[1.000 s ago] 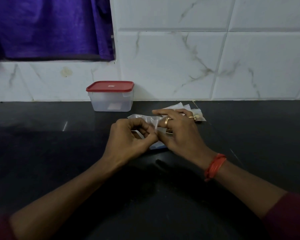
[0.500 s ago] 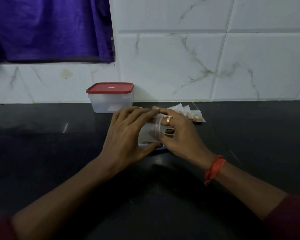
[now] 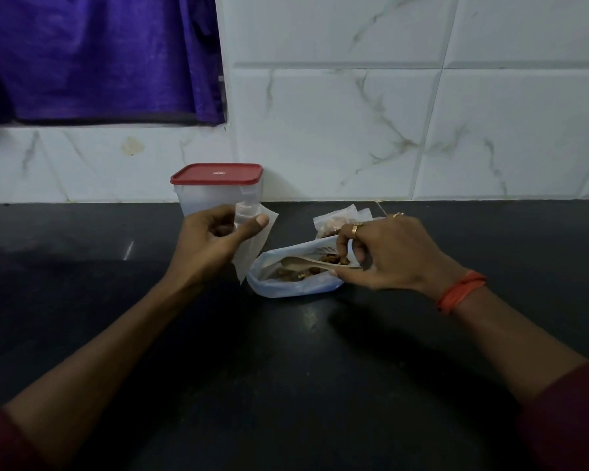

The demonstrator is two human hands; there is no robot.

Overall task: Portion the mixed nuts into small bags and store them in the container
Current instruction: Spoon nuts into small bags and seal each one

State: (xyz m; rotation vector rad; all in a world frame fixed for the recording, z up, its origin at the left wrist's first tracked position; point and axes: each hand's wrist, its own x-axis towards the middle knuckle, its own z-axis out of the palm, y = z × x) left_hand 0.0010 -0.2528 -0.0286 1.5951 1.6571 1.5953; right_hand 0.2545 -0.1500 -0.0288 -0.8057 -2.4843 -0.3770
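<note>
Left hand pinched an empty small bag upright above the bench, in front of the lidded container; right hand pinched into the open nut bag lying on the bench, a filled bag just behind. Risk, judged: nuts could spill if the limp small bag's mouth sagged shut. Container lid remained on.
</note>
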